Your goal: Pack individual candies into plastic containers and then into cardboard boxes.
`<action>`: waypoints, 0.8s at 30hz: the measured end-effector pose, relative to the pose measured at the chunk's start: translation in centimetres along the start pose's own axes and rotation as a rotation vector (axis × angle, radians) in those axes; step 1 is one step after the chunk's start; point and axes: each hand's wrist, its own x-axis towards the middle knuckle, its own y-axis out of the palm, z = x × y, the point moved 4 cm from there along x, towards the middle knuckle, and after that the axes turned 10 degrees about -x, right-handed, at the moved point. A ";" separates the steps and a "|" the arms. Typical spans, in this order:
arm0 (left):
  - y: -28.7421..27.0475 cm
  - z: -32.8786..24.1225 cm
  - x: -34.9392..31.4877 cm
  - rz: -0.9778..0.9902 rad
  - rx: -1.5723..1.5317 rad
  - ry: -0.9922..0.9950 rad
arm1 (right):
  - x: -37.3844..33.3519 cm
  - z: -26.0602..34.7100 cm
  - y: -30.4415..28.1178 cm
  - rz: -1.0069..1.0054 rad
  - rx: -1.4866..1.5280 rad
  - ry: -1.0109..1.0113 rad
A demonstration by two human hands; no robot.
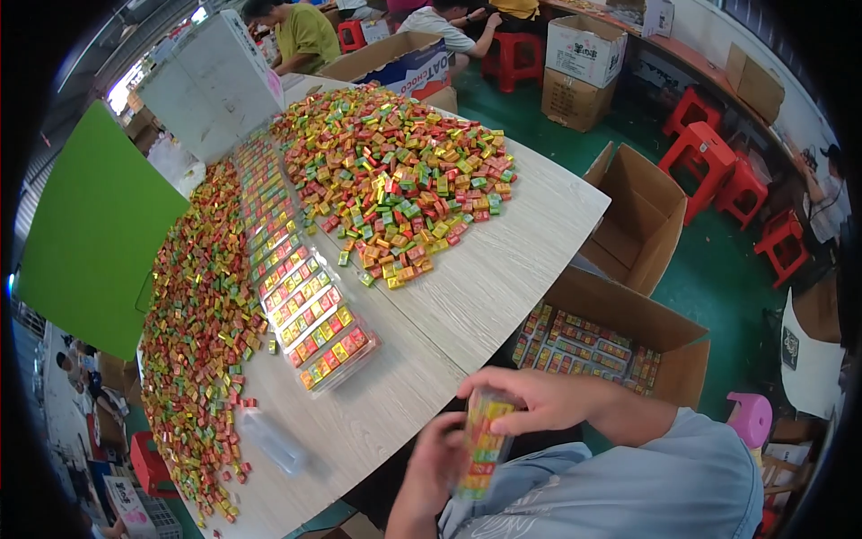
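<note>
A narrow clear plastic pack (482,454) filled with rows of small wrapped sweets in red, yellow, orange and green is held tilted between my hands, off the table's near edge. My right hand (539,400) closes on its upper end, thumb across the face and fingers behind. My left hand (431,463), partly blurred, curls against the pack's left side. On the table (467,328) lies a long row of clear trays (319,337) with the same sweets set in rows. A translucent plastic piece (272,442), perhaps an empty case, lies near the table's front left.
Loose sweets form a large heap (404,171) right of the trays and another (202,287) left of them. An open carton (678,359) beside my right arm holds packed trays; another open carton (642,211) stands behind it. Red stools (705,162) and seated people are farther off.
</note>
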 end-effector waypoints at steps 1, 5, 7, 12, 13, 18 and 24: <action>1.0 1.0 0.3 0.123 -0.056 -0.130 | -0.4 0.3 0.3 0.092 0.001 0.066; 1.3 5.6 1.3 0.195 -0.127 -0.293 | -1.4 -1.5 0.1 0.191 -0.126 0.146; 1.4 6.3 1.3 0.187 -0.172 -0.278 | -1.8 -2.4 0.1 0.146 -0.064 0.177; 0.3 7.0 3.9 0.048 -0.113 -0.199 | -2.4 -7.5 0.8 -0.153 0.284 0.231; -0.2 7.3 4.6 0.108 -0.179 -0.215 | -2.9 -7.9 1.1 -0.204 0.336 0.235; -0.3 8.6 6.7 0.106 -0.173 -0.212 | -5.1 -9.3 1.7 -0.302 0.533 0.341; -1.0 10.6 8.2 0.206 -0.129 -0.299 | -7.0 -11.3 1.7 -0.405 0.529 0.443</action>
